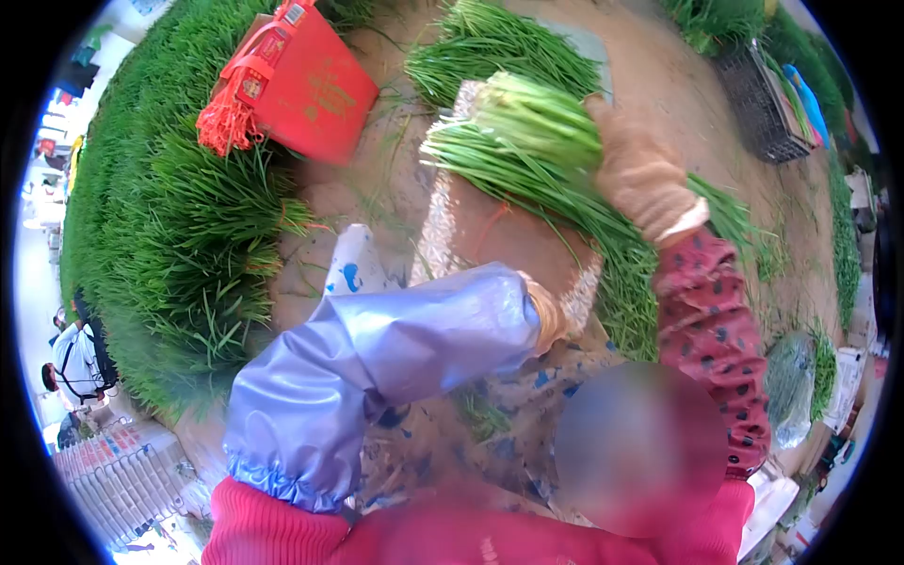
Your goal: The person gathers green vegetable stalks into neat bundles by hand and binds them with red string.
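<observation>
My right hand, in a tan glove below a dark red dotted sleeve, is closed round a bundle of long green stalks. The bundle's pale cut ends point left and look smeared by motion. More stalks lie under it across a board with white speckled edges. My left hand, also gloved, is at the near end of this board. A shiny blue-purple sleeve covers much of it, and its fingers are hidden. An orange-red tie lies on the board.
A red box with red ties over its edge stands at upper left. Tied green bundles are packed along the left side. Another heap of stalks lies beyond the board. A dark crate is at upper right.
</observation>
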Action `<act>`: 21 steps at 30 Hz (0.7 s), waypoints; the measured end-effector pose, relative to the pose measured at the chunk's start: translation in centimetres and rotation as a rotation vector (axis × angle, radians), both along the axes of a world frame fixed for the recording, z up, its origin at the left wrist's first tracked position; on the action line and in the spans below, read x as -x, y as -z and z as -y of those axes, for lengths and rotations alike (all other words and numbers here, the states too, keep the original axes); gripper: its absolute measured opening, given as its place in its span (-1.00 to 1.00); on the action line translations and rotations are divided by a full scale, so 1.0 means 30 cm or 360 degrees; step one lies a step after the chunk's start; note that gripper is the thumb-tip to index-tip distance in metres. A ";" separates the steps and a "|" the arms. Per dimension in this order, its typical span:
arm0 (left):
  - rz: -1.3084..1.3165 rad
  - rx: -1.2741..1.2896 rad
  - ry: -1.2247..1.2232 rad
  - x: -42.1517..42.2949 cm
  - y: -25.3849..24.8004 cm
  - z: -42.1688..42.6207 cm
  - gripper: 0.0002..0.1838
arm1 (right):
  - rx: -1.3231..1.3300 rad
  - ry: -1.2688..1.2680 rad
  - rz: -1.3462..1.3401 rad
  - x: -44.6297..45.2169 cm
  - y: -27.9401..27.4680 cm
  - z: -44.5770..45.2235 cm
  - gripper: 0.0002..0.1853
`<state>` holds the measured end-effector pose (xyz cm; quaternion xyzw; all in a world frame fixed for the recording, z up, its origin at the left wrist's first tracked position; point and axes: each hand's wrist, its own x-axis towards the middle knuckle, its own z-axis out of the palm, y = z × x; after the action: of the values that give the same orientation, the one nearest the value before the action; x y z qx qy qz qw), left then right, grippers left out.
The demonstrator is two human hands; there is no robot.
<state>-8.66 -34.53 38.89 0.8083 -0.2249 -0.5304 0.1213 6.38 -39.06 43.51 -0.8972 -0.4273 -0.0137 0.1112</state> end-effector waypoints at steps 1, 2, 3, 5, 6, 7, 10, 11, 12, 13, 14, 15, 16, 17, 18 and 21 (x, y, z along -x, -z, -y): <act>0.0006 -0.0029 0.0004 0.003 0.008 -0.035 -0.28 | 0.0107 0.0000 -0.0099 -0.003 0.039 -0.067 -0.33; 0.0006 -0.0042 0.0000 0.006 0.017 -0.082 -0.28 | 0.0220 0.0003 -0.0201 -0.009 0.087 -0.125 -0.31; -0.0001 -0.0042 -0.0009 0.010 0.039 -0.124 -0.27 | 0.0214 0.0000 -0.0198 -0.011 0.151 -0.166 -0.31; 0.0004 0.0025 -0.0046 0.026 0.061 -0.233 -0.18 | 0.0148 -0.0151 -0.0124 -0.010 0.300 -0.229 -0.19; 0.0032 0.0205 -0.0160 0.022 0.048 -0.292 -0.21 | 0.0244 -0.0136 -0.0070 -0.004 0.368 -0.242 -0.11; 0.0055 0.0383 -0.0274 0.020 0.046 -0.364 -0.24 | 0.0337 -0.0121 -0.0020 0.013 0.429 -0.251 -0.03; 0.0436 0.1241 -0.1053 -0.012 0.157 -0.677 -0.47 | 0.0023 -0.0255 -0.0012 0.018 0.496 -0.202 -0.04; 0.0567 0.1253 -0.1355 -0.042 0.179 -0.771 -0.51 | -0.0067 -0.0325 -0.0014 0.015 0.493 -0.189 -0.11; 0.0542 0.1310 -0.1908 -0.071 0.207 -0.849 -0.50 | -0.0104 -0.0409 0.0012 0.011 0.496 -0.182 0.05; 0.0491 0.1317 -0.2454 -0.125 0.289 -0.948 -0.45 | -0.0083 -0.0349 -0.0011 0.013 0.494 -0.194 0.04; 0.0505 0.1376 -0.3018 -0.179 0.371 -1.047 -0.37 | -0.0126 -0.0364 -0.0018 0.004 0.488 -0.194 0.02; 0.0508 0.1383 -0.3573 -0.235 0.486 -1.147 -0.25 | -0.0180 -0.0380 -0.0030 -0.004 0.488 -0.195 0.01; 0.0961 0.0416 -0.2842 -0.243 0.492 -1.202 -0.11 | -0.0188 -0.0390 -0.0045 -0.007 0.494 -0.200 0.01; 0.1235 -0.0441 -0.1963 -0.250 0.491 -1.244 0.04 | -0.0160 -0.0380 -0.0038 -0.009 0.497 -0.200 -0.02; 0.1216 -0.0452 -0.1972 -0.274 0.505 -1.263 0.04 | -0.0127 -0.0371 -0.0028 -0.010 0.503 -0.201 -0.05; 0.1285 -0.0812 -0.1869 -0.404 0.605 -1.291 0.28 | -0.0288 -0.0392 0.0125 -0.013 0.527 -0.224 -0.13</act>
<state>3.45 4.19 20.74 0.9298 0.3452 -0.0770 0.1014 6.78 -32.35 27.69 -0.8230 -0.5351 -0.0734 0.1757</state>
